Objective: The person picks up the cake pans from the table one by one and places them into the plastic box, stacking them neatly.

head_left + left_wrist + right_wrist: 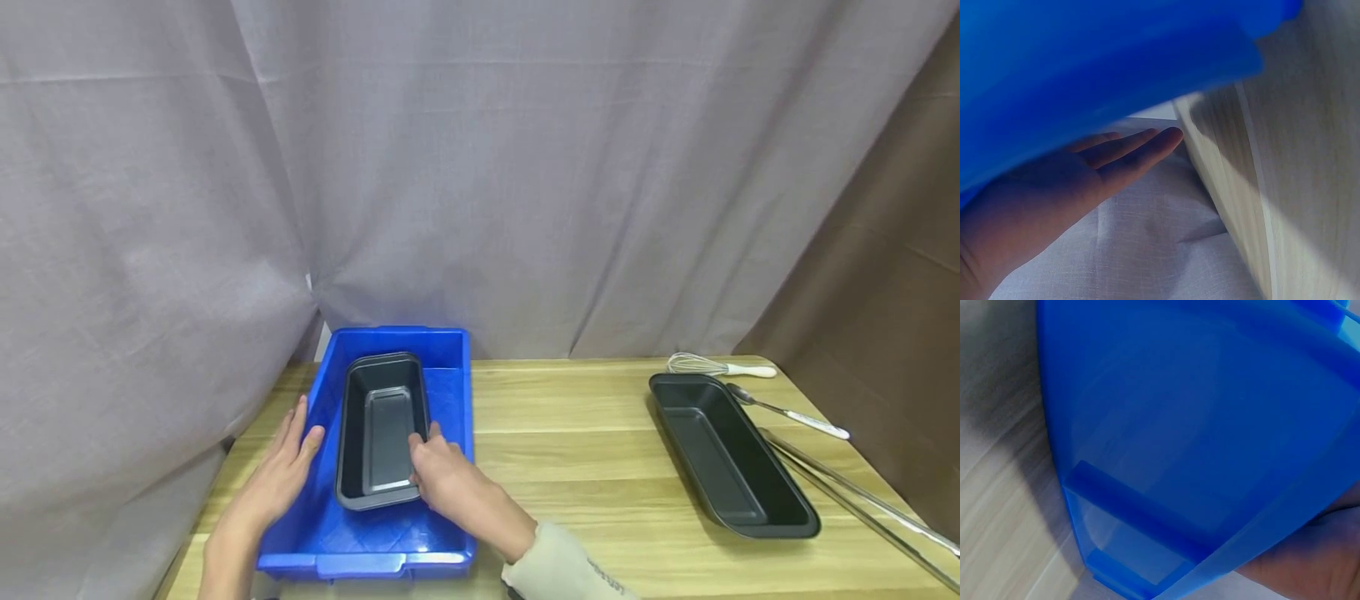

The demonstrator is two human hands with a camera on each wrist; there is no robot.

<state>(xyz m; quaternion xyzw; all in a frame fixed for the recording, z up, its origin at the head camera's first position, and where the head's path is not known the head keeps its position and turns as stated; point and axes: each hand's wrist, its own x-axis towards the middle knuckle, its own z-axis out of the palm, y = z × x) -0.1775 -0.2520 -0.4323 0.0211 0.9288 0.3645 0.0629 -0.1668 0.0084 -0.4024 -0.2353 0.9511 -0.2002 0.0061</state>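
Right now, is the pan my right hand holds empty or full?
Empty: in the head view, the pan shows a bare floor.

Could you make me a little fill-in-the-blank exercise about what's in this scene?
1. The right hand grips one pan inside a bin whose colour is ____.
2. In the head view, the left hand is at the bin's ____ side.
3. Just beyond the other pan, the white-handled utensil with wire loops is a ____.
4. Counting both, the number of pans is ____.

Missing words: blue; left; whisk; two.
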